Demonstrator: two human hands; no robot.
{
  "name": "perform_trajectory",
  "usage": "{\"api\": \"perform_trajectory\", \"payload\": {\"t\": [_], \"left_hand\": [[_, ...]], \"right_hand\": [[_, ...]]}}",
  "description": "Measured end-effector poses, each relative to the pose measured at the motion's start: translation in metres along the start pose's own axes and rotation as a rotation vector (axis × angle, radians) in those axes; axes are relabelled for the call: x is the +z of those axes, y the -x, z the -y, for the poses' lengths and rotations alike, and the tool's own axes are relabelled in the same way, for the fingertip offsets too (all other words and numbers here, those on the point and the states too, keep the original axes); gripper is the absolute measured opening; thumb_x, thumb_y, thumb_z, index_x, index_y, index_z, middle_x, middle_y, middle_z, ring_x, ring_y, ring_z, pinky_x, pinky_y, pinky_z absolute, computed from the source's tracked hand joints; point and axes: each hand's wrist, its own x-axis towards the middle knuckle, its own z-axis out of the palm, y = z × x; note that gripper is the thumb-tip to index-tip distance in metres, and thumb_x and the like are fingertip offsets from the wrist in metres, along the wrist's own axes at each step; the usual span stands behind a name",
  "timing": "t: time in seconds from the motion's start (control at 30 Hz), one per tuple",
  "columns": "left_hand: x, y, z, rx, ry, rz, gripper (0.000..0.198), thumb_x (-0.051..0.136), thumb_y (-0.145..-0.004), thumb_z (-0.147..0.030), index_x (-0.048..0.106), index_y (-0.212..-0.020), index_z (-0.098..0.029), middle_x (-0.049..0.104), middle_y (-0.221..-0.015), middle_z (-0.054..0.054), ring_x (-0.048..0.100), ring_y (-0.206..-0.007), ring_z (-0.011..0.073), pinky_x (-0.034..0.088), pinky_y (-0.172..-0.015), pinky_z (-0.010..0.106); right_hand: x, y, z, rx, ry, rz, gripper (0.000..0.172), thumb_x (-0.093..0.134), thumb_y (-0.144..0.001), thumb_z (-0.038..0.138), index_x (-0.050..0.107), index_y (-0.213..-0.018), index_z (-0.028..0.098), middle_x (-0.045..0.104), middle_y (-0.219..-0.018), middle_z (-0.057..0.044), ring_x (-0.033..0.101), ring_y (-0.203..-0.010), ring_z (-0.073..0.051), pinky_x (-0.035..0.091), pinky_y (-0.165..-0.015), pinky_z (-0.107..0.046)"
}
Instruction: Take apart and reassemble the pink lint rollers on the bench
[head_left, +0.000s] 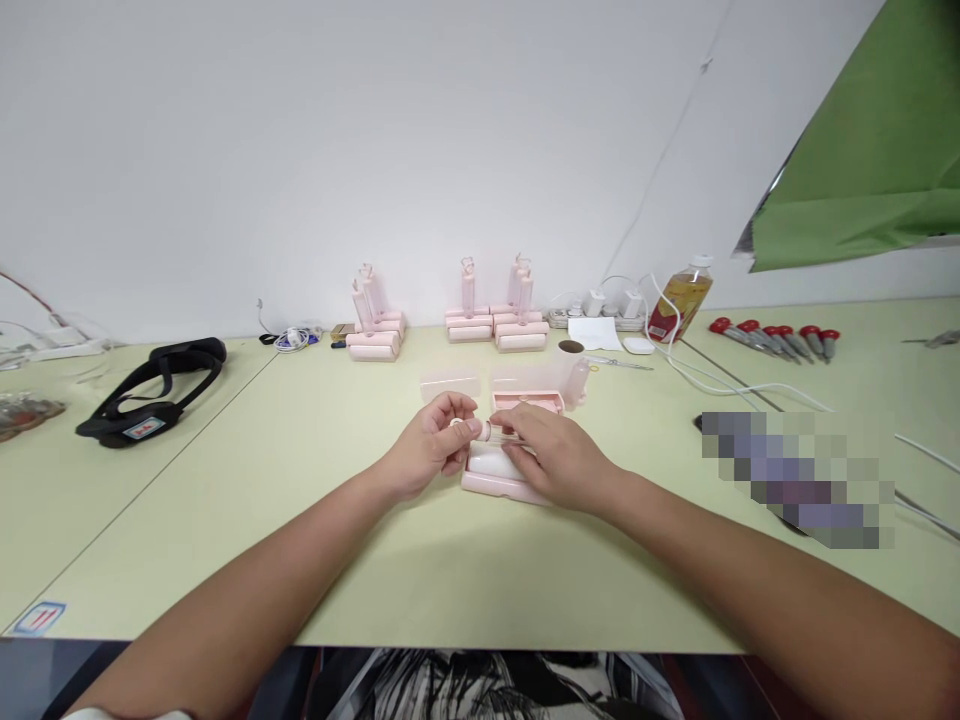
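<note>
My left hand (pixel 431 448) pinches the pale pink cap end of a small clear bottle (pixel 496 432) between thumb and fingers. From the other side, my right hand (pixel 559 455) has its fingers closed around the clear body, hiding most of it. The bottle lies sideways just above an open pink case (pixel 499 487) with a white roll (pixel 489 462) inside. Behind my hands are another pink case (pixel 555 402), a translucent cover (pixel 450 382) and an upright clear pink bottle (pixel 577 382) with a yellowish loop.
Pink cases (pixel 373 348) with looped bottles (pixel 468 290) stand along the wall. A drink bottle (pixel 681 300), power strip (pixel 555 318) and white cables are behind right. Red-tipped tools (pixel 787 342) lie farther right, near a blurred object (pixel 795 485). A black headset (pixel 154 400) sits left.
</note>
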Motion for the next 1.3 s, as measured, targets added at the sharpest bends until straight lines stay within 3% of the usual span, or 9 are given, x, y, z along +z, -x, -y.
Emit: {"api": "perform_trajectory", "payload": {"t": [0.13, 0.33, 0.5, 0.7, 0.9, 1.3], "left_hand": [[-0.002, 0.001, -0.001, -0.049, -0.201, 0.072, 0.043, 0.053, -0.086, -0.057, 0.044, -0.072, -0.017, 0.036, -0.050, -0.008, 0.026, -0.041, 0.0036, 0.018, -0.038, 0.018], [-0.005, 0.003, -0.001, 0.013, -0.295, 0.142, 0.043, 0.054, -0.085, -0.056, 0.042, -0.069, -0.018, 0.043, -0.052, -0.006, 0.031, -0.044, 0.0053, 0.023, -0.043, 0.019], [-0.005, 0.005, -0.006, 0.018, -0.423, 0.130, 0.048, 0.052, -0.084, -0.058, 0.046, -0.061, -0.016, 0.045, -0.051, -0.004, 0.033, -0.046, 0.0065, 0.026, -0.045, 0.020], [-0.004, 0.005, -0.006, -0.003, -0.411, 0.119, 0.049, 0.052, -0.084, -0.058, 0.047, -0.060, -0.016, 0.045, -0.052, -0.003, 0.033, -0.047, 0.0066, 0.026, -0.046, 0.021], [-0.007, 0.005, -0.005, -0.027, -0.357, 0.203, 0.049, 0.052, -0.084, -0.059, 0.042, -0.062, -0.017, 0.035, -0.052, -0.006, 0.025, -0.045, 0.0054, 0.020, -0.043, 0.021], [-0.001, 0.006, -0.001, -0.043, -0.289, 0.203, 0.050, 0.052, -0.084, -0.061, 0.038, -0.062, -0.018, 0.030, -0.050, -0.007, 0.021, -0.044, 0.0053, 0.018, -0.041, 0.021]], "right_hand": [[-0.004, -0.001, 0.001, 0.011, 0.023, -0.036, 0.029, 0.047, -0.087, 0.014, 0.055, -0.114, 0.016, 0.064, -0.096, -0.009, 0.058, -0.086, -0.022, 0.045, -0.070, -0.032], [-0.009, -0.002, 0.008, 0.065, 0.078, 0.104, 0.028, 0.051, -0.092, 0.033, 0.061, -0.113, 0.018, 0.065, -0.091, -0.009, 0.058, -0.082, -0.022, 0.042, -0.067, -0.031], [-0.008, -0.001, 0.013, 0.099, 0.129, 0.128, 0.031, 0.050, -0.093, 0.035, 0.061, -0.116, 0.018, 0.065, -0.086, -0.007, 0.058, -0.076, -0.020, 0.038, -0.061, -0.029], [-0.009, 0.001, 0.015, 0.111, 0.160, 0.108, 0.030, 0.049, -0.093, 0.035, 0.061, -0.114, 0.018, 0.065, -0.084, -0.006, 0.058, -0.073, -0.019, 0.033, -0.057, -0.027], [-0.009, 0.002, 0.016, 0.083, 0.165, 0.132, 0.031, 0.047, -0.094, 0.036, 0.061, -0.114, 0.018, 0.066, -0.085, -0.007, 0.059, -0.074, -0.018, 0.034, -0.058, -0.027], [-0.011, 0.002, 0.020, 0.103, 0.207, 0.178, 0.025, 0.047, -0.093, 0.034, 0.060, -0.106, 0.017, 0.066, -0.085, -0.007, 0.059, -0.075, -0.019, 0.033, -0.058, -0.027]]}}
